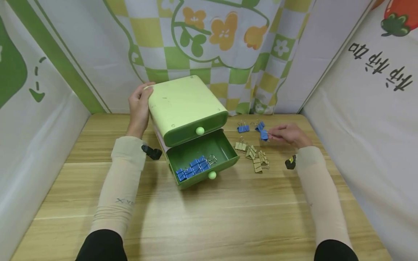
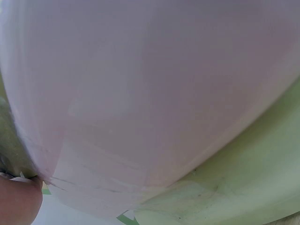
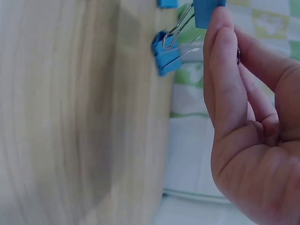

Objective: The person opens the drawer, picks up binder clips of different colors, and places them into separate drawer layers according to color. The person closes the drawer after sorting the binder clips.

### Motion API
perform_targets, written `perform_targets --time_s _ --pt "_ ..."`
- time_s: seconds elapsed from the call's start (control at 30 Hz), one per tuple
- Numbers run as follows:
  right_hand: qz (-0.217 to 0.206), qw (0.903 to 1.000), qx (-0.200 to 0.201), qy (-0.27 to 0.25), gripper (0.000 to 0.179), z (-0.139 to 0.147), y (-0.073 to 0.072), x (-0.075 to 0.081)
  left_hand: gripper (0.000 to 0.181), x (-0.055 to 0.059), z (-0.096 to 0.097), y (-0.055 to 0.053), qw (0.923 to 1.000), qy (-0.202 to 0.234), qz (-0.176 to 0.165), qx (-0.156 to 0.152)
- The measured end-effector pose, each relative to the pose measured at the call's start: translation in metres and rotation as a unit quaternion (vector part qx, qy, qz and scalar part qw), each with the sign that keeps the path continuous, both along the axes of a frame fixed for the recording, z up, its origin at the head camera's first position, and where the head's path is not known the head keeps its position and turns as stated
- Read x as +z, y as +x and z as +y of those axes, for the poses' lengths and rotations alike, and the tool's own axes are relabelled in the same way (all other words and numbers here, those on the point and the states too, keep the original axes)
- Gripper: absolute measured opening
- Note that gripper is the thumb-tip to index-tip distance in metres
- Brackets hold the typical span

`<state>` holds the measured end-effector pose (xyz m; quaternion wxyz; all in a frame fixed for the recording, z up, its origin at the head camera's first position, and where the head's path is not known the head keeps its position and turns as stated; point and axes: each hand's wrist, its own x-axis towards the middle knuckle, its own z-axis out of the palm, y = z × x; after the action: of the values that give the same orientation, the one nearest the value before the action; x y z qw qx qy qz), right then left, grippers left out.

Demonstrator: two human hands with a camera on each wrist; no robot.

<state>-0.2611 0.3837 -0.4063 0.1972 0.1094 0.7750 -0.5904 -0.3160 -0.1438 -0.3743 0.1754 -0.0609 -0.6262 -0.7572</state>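
Blue clip (image 1: 264, 135) near yellow clips (image 1: 251, 152), open drawer (image 1: 228, 165)

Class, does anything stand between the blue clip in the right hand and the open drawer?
Yes: the side wall of the drawer facing the right hand, and a yellow clip on the table just outside. Above these, nothing visible blocks the blue clip.

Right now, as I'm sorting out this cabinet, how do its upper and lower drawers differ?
The upper drawer is closed, while the lower drawer is pulled out. The upper drawer's inside is hidden; the lower drawer shows blue binder clips lying in it. Both are green, each with a round, paler knob on its front.
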Motion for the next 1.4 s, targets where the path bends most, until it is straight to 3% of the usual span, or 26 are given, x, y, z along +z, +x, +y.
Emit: perform_targets --time_s 0.27,0.6,0.73,0.9,1.07,1.23,1.4 --pt "-0.006 0.9986 -0.007 -0.052 0.036 -0.019 0.008 0.022 0.035 0.001 0.001 0.0 1.0 -0.001 0.0 0.003" --pt "0.03 0.9977 0.008 -0.061 0.008 -0.043 0.023 0.05 0.033 0.002 0.002 -0.002 1.0 0.003 0.0 0.005" --pt "0.05 0.9976 0.014 -0.045 0.013 -0.055 0.031 0.062 0.034 0.003 0.002 -0.002 1.0 0.003 0.003 0.004" --pt "0.077 0.9952 0.059 0.0 0.037 -0.075 0.048 0.079 0.035 0.003 0.003 -0.001 1.0 0.001 -0.007 0.001" --pt "0.118 0.9882 0.09 0.037 0.033 -0.104 0.064 0.093 0.035 0.001 0.002 -0.001 1.0 0.002 -0.007 0.005" --pt "0.173 0.9708 0.126 0.108 0.019 -0.137 0.079 0.1 0.034 0.001 0.002 -0.001 0.9999 0.009 -0.005 0.006" --pt "0.239 0.9319 0.17 0.213 0.01 -0.168 0.091 0.099 0.035 0.001 0.002 -0.001 0.9999 0.011 -0.005 0.004"
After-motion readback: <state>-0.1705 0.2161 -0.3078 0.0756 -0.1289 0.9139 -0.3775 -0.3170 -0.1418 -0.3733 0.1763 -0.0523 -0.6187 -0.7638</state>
